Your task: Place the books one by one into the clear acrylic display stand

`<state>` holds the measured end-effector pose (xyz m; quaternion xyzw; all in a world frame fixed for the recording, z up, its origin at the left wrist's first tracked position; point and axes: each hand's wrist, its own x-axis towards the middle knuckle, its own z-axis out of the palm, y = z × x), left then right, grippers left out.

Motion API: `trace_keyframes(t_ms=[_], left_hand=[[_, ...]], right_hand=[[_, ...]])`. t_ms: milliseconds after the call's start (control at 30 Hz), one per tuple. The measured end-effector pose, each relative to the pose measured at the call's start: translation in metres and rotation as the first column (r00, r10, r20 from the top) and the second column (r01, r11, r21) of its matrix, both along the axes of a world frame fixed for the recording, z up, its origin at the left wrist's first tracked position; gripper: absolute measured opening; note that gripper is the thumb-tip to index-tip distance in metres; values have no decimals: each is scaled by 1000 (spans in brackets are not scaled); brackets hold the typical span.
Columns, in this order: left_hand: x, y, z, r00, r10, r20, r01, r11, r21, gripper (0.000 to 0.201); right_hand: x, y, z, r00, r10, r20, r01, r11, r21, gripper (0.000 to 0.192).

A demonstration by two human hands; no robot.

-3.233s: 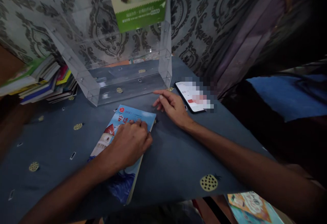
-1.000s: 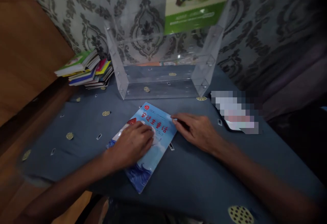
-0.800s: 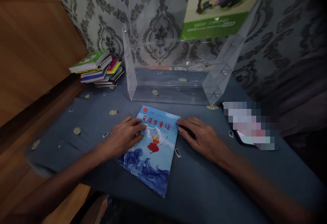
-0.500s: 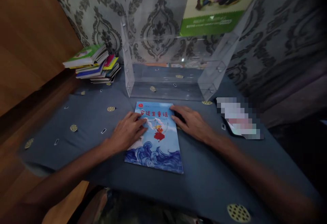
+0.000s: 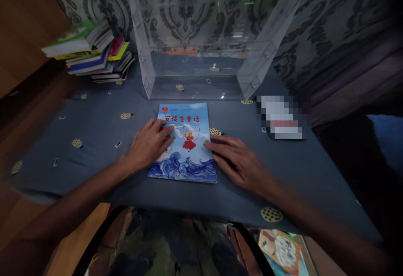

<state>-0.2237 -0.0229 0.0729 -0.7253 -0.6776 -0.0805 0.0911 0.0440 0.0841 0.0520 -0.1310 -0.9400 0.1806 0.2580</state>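
The blue storybook [image 5: 184, 141] lay flat just before the clear acrylic stand [image 5: 201, 49], left hand [image 5: 147, 144] and right hand [image 5: 236, 160] spread open on its edges, gripping nothing — an uneven push might have skewed it on the tablecloth [image 5: 94, 141].

Open blue tablecloth [image 5: 94, 121] left of the book [image 5: 184, 141] and before its near edge. Blocked behind by clear acrylic stand [image 5: 195, 58], at far left by book stack [image 5: 91, 53], at right by phone [image 5: 281, 118].
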Motion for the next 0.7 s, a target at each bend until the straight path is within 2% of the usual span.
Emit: trace_keyframes(t_ms=[100,233,300,367,467,600,700], left_hand=[[-2,1,-2,999,-27,-28,28,999,35,28],[1,0,0,994,-67,-90,75,993,88,27],[10,-5,4,983,-167,-78,174,981,90,25],[23,-13,7,942,-334,-22,335,940,72,27],[45,-25,9,870,-493,20,492,870,34,39],[60,-29,8,860,-506,-67,509,859,47,31],[61,-27,7,836,-530,-142,546,830,116,23]], right_hand=[[12,-22,6,999,32,-36,-34,998,-49,34],[22,-43,13,995,70,-75,-83,978,-189,35],[25,-48,14,993,69,-98,-93,961,-259,35],[26,-50,14,992,57,-117,-93,940,-328,35],[27,-50,14,992,5,-126,-61,892,-448,36],[29,-48,13,988,-86,-130,-12,792,-610,35],[31,-47,12,980,-120,-158,-15,750,-661,34]])
